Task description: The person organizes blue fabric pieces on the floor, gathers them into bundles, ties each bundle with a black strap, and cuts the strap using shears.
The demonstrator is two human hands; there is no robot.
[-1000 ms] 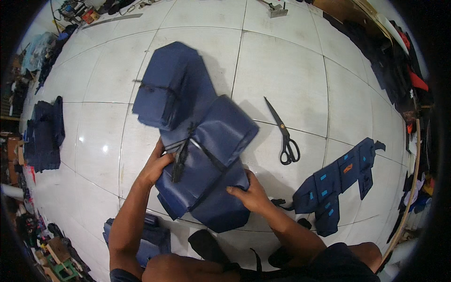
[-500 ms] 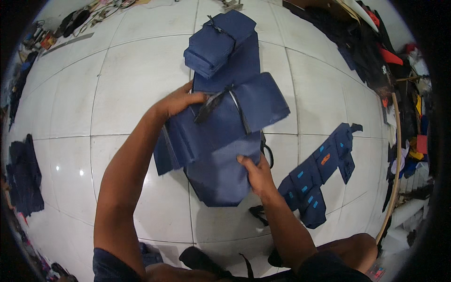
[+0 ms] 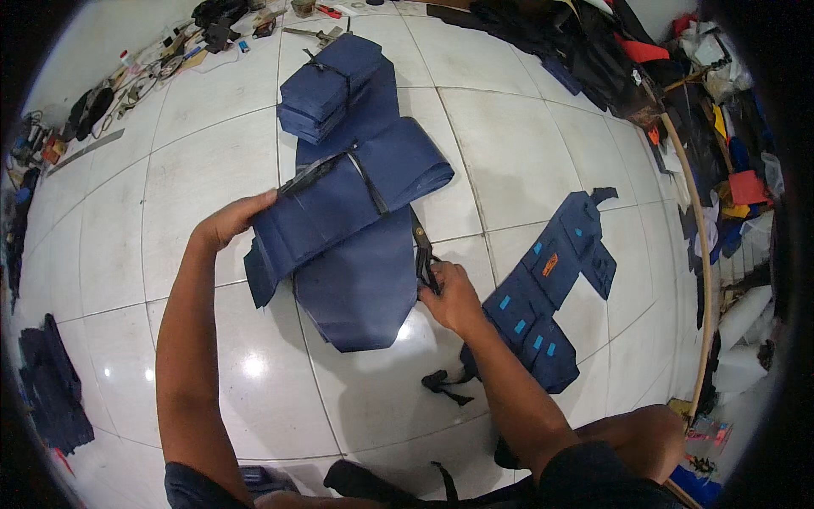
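A stack of navy blue cut fabric panels [image 3: 360, 293] lies on the tiled floor in front of me. Across it rests a folded navy bundle [image 3: 326, 199] tied with a black strip [image 3: 367, 182]; another tied bundle [image 3: 331, 89] sits at the far end. My left hand [image 3: 237, 219] grips the left end of the middle bundle, some fingertips hidden by the cloth. Black-handled scissors [image 3: 421, 242] lie along the panels' right edge, and my right hand [image 3: 452, 297] is closed around their handles.
A navy fabric piece with pockets and light blue marks [image 3: 543, 288] lies to the right. Dark cloth [image 3: 55, 386] sits at far left. Black strap scraps [image 3: 448, 386] are near my right forearm. Tools [image 3: 326, 32] lie at the back; a wooden pole [image 3: 699, 254] borders piled materials.
My left hand has left the black tie and shifted to the bundle's left end. The right hand has come off the panel and taken hold of the scissors. The whole view has shifted.
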